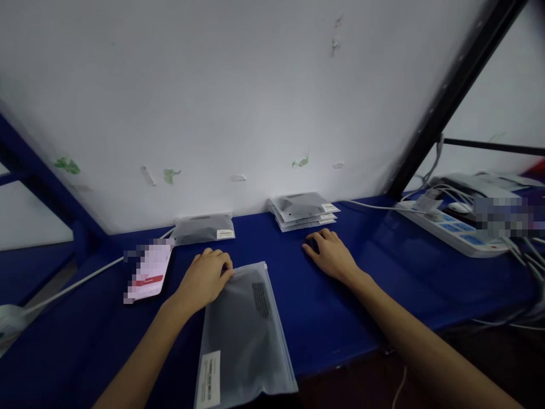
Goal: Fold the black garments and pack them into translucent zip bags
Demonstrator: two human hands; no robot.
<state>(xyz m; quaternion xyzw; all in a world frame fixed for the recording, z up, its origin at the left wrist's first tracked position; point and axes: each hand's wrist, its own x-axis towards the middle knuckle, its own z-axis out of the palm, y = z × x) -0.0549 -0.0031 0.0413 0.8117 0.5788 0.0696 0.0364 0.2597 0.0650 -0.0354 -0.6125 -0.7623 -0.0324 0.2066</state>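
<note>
A frosted zip bag (242,329) with a dark item inside lies on the blue table, its front end at the table's edge. It bears a white barcode label and a block of printed text. My left hand (207,278) rests at the bag's far left corner, the thumb at its edge and the fingers loosely bent, apart from the thumb. To the right, my right hand (331,254) lies on the bare table, holding nothing, thumb and fingers apart. Just beyond it is a stack of similar bags (303,210). Another such bag (204,228) lies beyond my left hand.
A phone (151,270) with a lit screen and a white cable lies at left. On the right are a white power strip (455,230) and tangled cables (525,255). A white wall (255,102) closes off the back, between blue and black frame posts.
</note>
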